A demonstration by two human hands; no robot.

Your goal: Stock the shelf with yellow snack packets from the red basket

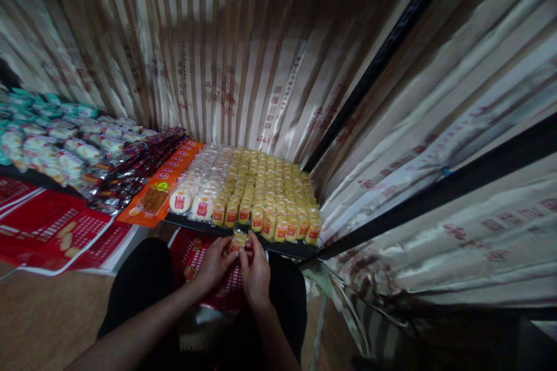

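Both my hands meet just below the front edge of a dark shelf tray (287, 249). My left hand (213, 264) and my right hand (255, 272) pinch one small yellow snack packet (239, 239) between their fingertips. The tray above holds several rows of the same yellow packets (274, 191), with white round packets (195, 194) at its left. My hands are over my dark-clothed lap, with a red printed bag (195, 255) beneath them.
Orange packets (165, 182), dark red packets (130, 168) and teal-and-white packets (47, 133) fill the shelf to the left. Red printed sheets (56, 232) lie at the lower left on a wooden floor. Striped plastic curtains (435, 127) hang behind and at the right.
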